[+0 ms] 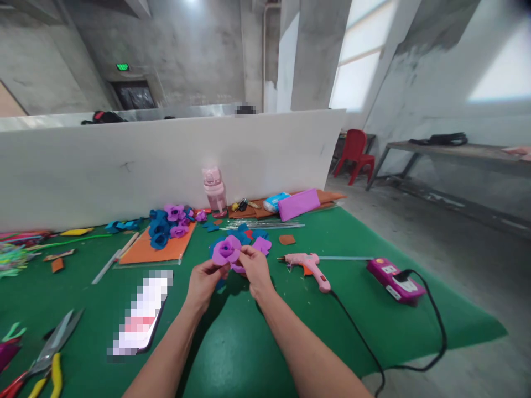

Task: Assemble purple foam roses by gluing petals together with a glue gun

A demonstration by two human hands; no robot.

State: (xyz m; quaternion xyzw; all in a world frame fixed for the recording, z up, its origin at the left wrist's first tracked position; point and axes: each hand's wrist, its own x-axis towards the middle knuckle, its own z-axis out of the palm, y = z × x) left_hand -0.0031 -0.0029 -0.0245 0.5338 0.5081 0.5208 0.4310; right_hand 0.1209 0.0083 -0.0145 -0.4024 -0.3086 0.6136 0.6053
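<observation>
A purple felt-like flower (226,250) with a dark blue centre is held up over the green table between both hands. My left hand (203,284) pinches its lower left edge. On its right side, the fingers of my right hand (256,271) are closed on a petal. Blue, purple and red petal pieces (261,245) lie just behind the flower, partly hidden by it and by my hands. To the right of my right hand rests a pink hot glue gun (309,265) with a clear glue stick in its back.
A purple power strip (396,281) with a black cable sits at the right. Finished blue and purple flowers (166,225) lie on an orange sheet (155,251). Nearer are a phone (143,315) and scissors (53,345). A pink bottle (214,192) stands by the white partition (103,171).
</observation>
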